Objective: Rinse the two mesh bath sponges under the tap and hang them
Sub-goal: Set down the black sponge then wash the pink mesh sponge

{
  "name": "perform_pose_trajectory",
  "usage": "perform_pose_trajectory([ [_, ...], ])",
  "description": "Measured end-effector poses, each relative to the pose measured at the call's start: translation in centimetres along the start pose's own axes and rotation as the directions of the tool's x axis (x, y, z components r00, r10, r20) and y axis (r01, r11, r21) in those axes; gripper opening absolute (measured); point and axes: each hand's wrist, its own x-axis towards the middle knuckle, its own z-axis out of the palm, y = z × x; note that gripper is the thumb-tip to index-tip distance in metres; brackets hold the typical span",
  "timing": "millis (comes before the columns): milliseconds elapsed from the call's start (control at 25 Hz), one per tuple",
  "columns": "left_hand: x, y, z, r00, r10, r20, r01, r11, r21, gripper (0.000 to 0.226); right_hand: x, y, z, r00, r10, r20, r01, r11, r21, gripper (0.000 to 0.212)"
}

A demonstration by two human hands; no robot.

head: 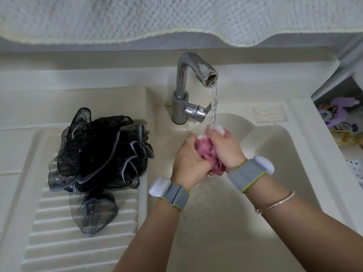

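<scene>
basin: the cream sink (284, 154) holds both hands and the pink sponge (206, 152) over its bowl; small drops speckle the bowl's floor.
tap: the metal tap (184, 85) stands at the back rim, its handle pointing right; water (214, 103) runs from the spout onto the tops of the hands.
pink sponge: squeezed into a tight wad between the two hands, right under the stream, with white foam at its top.
left hand: the left hand (186, 156) has its fingers curled round the left side of the pink sponge, back of the hand up.
right hand: the right hand (225, 150) grips the right side, fingers wrapped over the wad, touching the left hand.
wrists: a grey band with a white block sits on each wrist; a thin bangle (280, 201) circles the right forearm.
black sponge: the black sponge (98, 154) lies spread loose on the ribbed washboard (59, 242) left of the bowl, well apart from the hands.
room: a white towel (176, 14) hangs across the top; small bottles (337, 122) stand on a shelf at the right edge.
</scene>
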Motion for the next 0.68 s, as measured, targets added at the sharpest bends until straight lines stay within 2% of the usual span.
perform_pose_trajectory([
  [80,0.6,-0.3,-0.3,0.997,0.067,0.027,-0.063,0.99,-0.128,0.065,0.6,-0.4,-0.7,0.991,0.122,-0.045,-0.109,0.967,0.229,0.03],
  [120,0.8,-0.5,-0.4,0.993,0.075,0.095,-0.054,0.977,-0.206,0.059,0.4,-0.8,-0.9,0.983,0.181,-0.017,-0.165,0.928,0.334,0.03],
  [160,0.5,-0.2,-0.4,0.986,0.063,0.155,-0.022,0.967,-0.254,0.038,0.3,-0.9,-1.0,0.981,0.193,0.03,-0.189,0.896,0.403,0.029],
  [200,-0.1,0.4,-0.5,0.98,0.017,0.2,0.037,0.964,-0.263,0.017,0.3,-0.9,-1.1,0.986,0.156,0.06,-0.167,0.906,0.389,0.027],
  [320,-0.9,0.9,-1.0,0.983,-0.042,0.181,0.088,0.964,-0.253,0.015,-0.1,-0.9,-1.1,0.998,-0.018,0.059,0.014,0.997,0.073,0.024],
  [360,-0.9,1.1,-1.3,0.986,-0.021,0.168,0.065,0.964,-0.259,0.007,-0.4,-1.1,-1.3,0.997,-0.045,0.065,0.042,0.998,0.044,0.016],
  [400,-0.5,0.9,-1.4,0.986,-0.005,0.165,0.046,0.969,-0.244,0.009,-0.6,-1.0,-1.6,0.994,-0.079,0.078,0.074,0.995,0.07,0.016],
  [440,-0.4,1.1,-1.6,0.986,-0.007,0.166,0.043,0.976,-0.214,0.014,-0.8,-0.8,-1.9,0.984,-0.137,0.114,0.122,0.984,0.133,0.024],
  [480,-0.2,1.0,-1.6,0.989,-0.034,0.143,0.057,0.985,-0.164,0.014,-1.1,-0.6,-2.1,0.952,-0.244,0.185,0.209,0.959,0.189,0.029],
  [520,-0.2,1.0,-1.6,0.992,-0.037,0.122,0.051,0.993,-0.111,0.011,-1.6,-0.4,-2.1,0.89,-0.367,0.27,0.324,0.926,0.191,0.033],
  [560,-0.4,0.8,-1.4,0.992,-0.026,0.12,0.034,0.997,-0.067,0.005,-2.1,0.1,-2.0,0.812,-0.466,0.351,0.45,0.883,0.131,0.04],
  [600,-0.3,0.5,-1.4,0.993,-0.018,0.119,0.024,0.999,-0.044,0.009,-2.3,0.5,-1.8,0.748,-0.513,0.42,0.555,0.832,0.028,0.052],
  [640,-0.3,0.2,-1.3,0.992,-0.021,0.127,0.025,0.999,-0.034,0.018,-2.3,0.7,-1.6,0.725,-0.523,0.448,0.626,0.772,-0.111,0.061],
  [680,-0.1,0.1,-1.2,0.99,-0.025,0.136,0.027,1.0,-0.013,0.026,-2.3,0.7,-1.5,0.748,-0.494,0.443,0.634,0.73,-0.256,0.063],
])
